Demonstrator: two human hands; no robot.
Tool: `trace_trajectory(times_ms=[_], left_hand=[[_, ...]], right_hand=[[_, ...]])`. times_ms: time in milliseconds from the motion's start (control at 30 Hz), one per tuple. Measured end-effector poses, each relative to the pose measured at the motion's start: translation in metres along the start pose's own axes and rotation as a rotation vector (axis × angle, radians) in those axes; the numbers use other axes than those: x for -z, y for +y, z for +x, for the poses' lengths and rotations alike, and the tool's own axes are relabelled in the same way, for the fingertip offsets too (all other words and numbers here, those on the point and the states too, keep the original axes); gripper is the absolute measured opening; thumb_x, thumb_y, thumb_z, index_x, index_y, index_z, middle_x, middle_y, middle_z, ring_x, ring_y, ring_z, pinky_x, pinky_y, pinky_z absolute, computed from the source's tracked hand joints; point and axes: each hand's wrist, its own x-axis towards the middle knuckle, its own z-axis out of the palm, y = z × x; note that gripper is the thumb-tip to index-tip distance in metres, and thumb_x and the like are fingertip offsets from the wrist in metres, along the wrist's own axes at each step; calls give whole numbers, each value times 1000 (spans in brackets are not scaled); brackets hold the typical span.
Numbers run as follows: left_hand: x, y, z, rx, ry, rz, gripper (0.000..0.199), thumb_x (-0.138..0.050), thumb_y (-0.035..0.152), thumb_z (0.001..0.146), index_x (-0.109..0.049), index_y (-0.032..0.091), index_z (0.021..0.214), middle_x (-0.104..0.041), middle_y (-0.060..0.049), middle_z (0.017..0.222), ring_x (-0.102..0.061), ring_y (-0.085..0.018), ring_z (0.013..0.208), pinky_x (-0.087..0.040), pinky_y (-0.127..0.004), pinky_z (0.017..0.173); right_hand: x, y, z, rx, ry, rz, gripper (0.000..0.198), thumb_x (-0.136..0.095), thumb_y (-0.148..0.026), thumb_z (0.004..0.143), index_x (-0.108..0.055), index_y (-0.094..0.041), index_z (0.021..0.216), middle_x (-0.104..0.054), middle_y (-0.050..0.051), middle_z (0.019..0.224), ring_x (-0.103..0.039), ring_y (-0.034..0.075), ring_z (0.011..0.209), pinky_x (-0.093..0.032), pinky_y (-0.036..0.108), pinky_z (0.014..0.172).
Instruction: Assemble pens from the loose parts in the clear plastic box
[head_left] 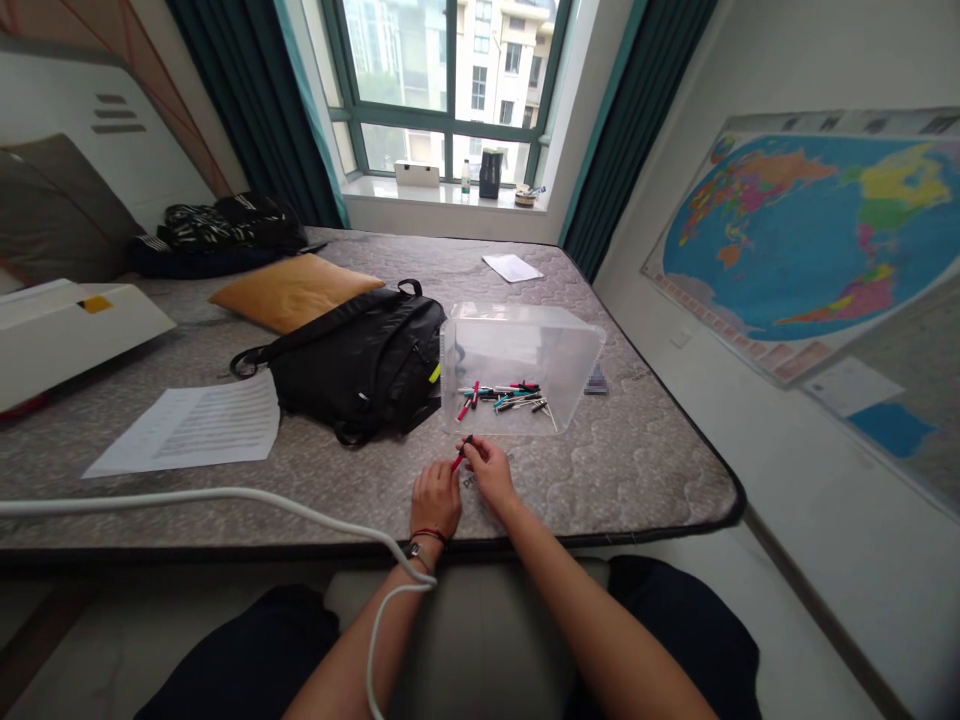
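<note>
At the near side of the mattress, a red pen with a black end (457, 461) is held between both hands. My left hand (436, 497) closes around its lower red part. The thumb and fingers of my right hand (489, 472) pinch the black upper end. Just beyond the hands, a clear plastic box (517, 340) lies on its side with its opening toward me. Several pens (510, 395) in red, teal, black and white lie in a loose heap inside it. My fingers cover part of the held pen.
Left of the box, a black backpack (367, 370) rests against a yellow cushion (300, 290). A printed sheet (202, 425) lies farther left on the mattress (637, 460). A white cable (300, 510) crosses the near edge and passes over my left wrist. Another paper (512, 267) lies behind the box.
</note>
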Motion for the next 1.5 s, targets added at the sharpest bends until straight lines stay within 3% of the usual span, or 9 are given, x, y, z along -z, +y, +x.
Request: trace_trajectory(times_ms=[333,533,767,967,1133,1267,1367,1500], left_hand=[[-2,-3,0,19,-43,-22,26,-35,22,99,-59,20,108,-63,-9,98,-56,-24,92,-41,-36,82],[-3,-3,-1,15,-26,2,23,-36,23,99,-59,21,101,-62,-9,97,-56,-24,91,-41,-36,82],[-6,-4,-1,-8,-27,-2,25,-38,27,99,-61,22,108,-63,-8,103,-55,-23,93,-40,-35,83],[-5,-3,-1,-15,-15,6,25,-41,27,99,-62,23,111,-64,-7,104,-55,-23,94,-39,-34,82],[-4,-3,-2,-23,-16,-16,26,-43,27,98,-63,25,115,-64,-6,104,-55,-22,94,-39,-33,82],[-4,-3,-2,-19,-26,20,25,-45,29,98,-64,26,114,-64,-6,105,-53,-23,95,-38,-34,80],[-4,-2,-3,-10,-31,58,25,-45,29,97,-64,25,113,-64,-7,104,-53,-24,96,-36,-35,79],[-5,-2,-2,1,-26,70,24,-45,29,97,-65,24,110,-64,-6,103,-53,-24,96,-36,-35,80]], right_hand=[[-12,20,-6,-54,42,175,34,-66,-48,78,-61,-20,97,-73,8,98,-68,20,90,-55,27,68],[-4,31,-5,-135,108,331,40,-76,-49,70,-56,-20,89,-71,7,93,-68,18,82,-55,26,63],[3,36,-4,-152,74,493,40,-82,-42,66,-55,-20,86,-70,3,85,-67,16,79,-55,25,65],[3,37,-3,-145,72,498,35,-81,-42,68,-63,-18,87,-67,2,81,-64,13,75,-54,23,63],[5,37,-5,-131,40,530,37,-83,-42,66,-61,-17,82,-65,0,78,-63,14,73,-55,27,65],[2,37,-5,-112,95,516,40,-85,-41,62,-57,-18,76,-60,-3,69,-60,13,68,-53,27,63],[2,37,-7,-111,86,530,40,-86,-40,62,-61,-18,82,-63,-1,75,-62,14,71,-52,27,66],[8,36,-9,-150,-34,618,43,-78,-45,72,-67,-18,103,-70,6,92,-65,16,82,-52,28,74]])
